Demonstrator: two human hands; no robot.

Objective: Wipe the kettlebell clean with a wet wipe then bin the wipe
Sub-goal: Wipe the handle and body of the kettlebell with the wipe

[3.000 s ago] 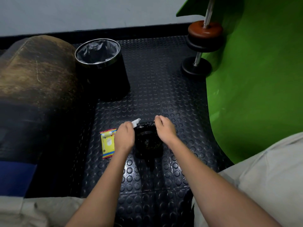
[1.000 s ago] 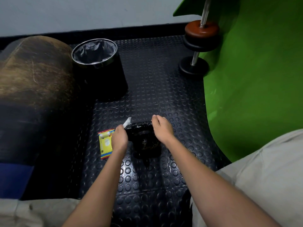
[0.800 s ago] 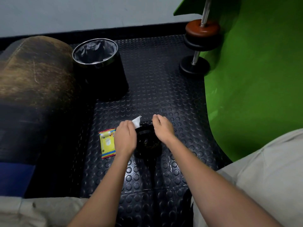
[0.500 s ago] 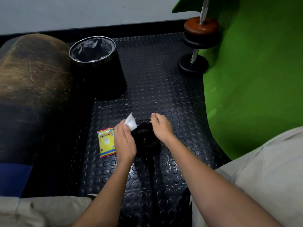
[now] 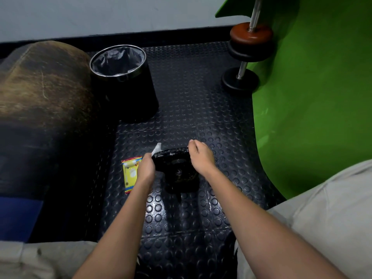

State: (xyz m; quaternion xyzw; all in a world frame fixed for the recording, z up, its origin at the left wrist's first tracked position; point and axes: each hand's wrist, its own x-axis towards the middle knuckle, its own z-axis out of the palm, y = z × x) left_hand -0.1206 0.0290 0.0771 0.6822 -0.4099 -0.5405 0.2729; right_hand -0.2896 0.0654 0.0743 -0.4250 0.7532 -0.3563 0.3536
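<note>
While the black kettlebell (image 5: pixel 181 172) sits on the studded rubber floor (image 5: pixel 181 109), both hands are at its handle. The right hand (image 5: pixel 200 156) curls over the handle's right end and grips it. The left hand (image 5: pixel 146 168) is at the handle's left end, fingers closed around a white wet wipe (image 5: pixel 156 149) pressed against the metal; a corner of the wipe sticks up just beyond the knuckles. Just to the outer side of the left hand lies a yellow wipe packet (image 5: pixel 130 174), flat on the floor and partly hidden by the wrist. Well beyond the left hand stands a black bin (image 5: pixel 122 81) with a steel rim and a dark liner. Far beyond the right hand, a dumbbell (image 5: pixel 246 55) stands on end against a green backdrop (image 5: pixel 314 97).
</note>
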